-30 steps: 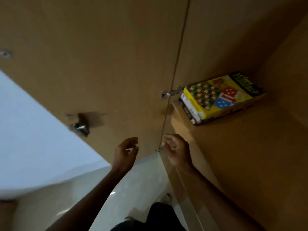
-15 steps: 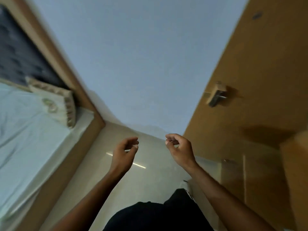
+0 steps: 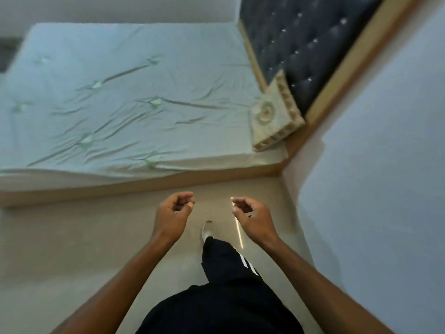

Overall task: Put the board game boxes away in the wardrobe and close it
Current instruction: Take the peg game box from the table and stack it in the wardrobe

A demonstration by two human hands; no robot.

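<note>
No board game box and no wardrobe are in view now. My left hand (image 3: 172, 213) and my right hand (image 3: 252, 216) hang side by side in front of me above the floor. Both have loosely curled fingers and hold nothing. They are about a hand's width apart, just short of the bed's wooden side rail.
A bed (image 3: 115, 92) with a wrinkled pale green sheet fills the upper left, its wooden frame (image 3: 144, 183) running across ahead of me. A patterned cushion (image 3: 274, 116) leans on the dark tufted headboard (image 3: 310, 44). A pale wall (image 3: 385, 165) stands at right. My foot (image 3: 207, 231) steps on the beige floor.
The view has swung away from the wardrobe and the yellow game box on its shelf, round to the bed. My hands have kept the same empty, curled pose.
</note>
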